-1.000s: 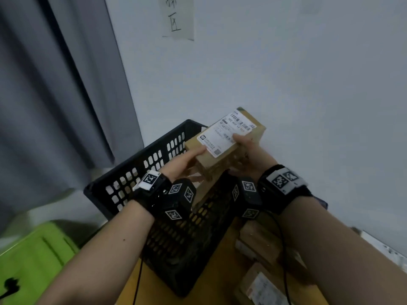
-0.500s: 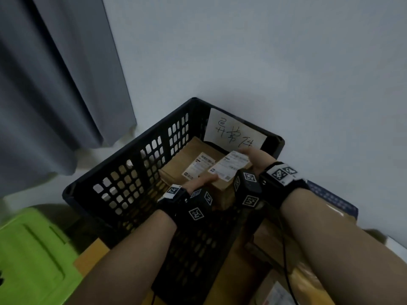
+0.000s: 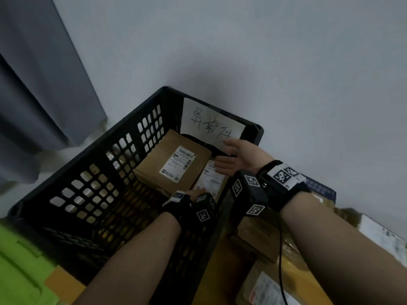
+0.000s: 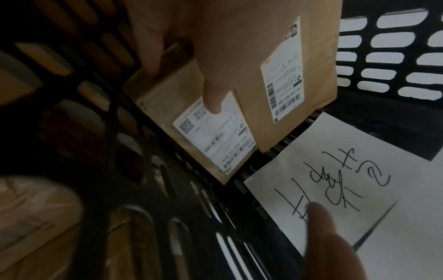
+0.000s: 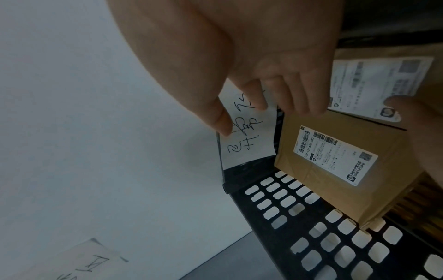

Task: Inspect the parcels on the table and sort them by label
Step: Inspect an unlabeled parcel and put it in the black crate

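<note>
Now we're setting a parcel (image 4: 182, 113) in the crate (image 3: 92, 172): left fingers (image 4: 210, 94) rest straight on it, right hand (image 3: 237, 157) open, empty. Next, we'd judge, another parcel.

Two brown cardboard parcels lie side by side inside the black crate (image 3: 92, 172), labels up. The larger parcel (image 3: 171, 166) sits left; the smaller parcel (image 3: 211, 181) is wedged against the crate's right wall.
</note>
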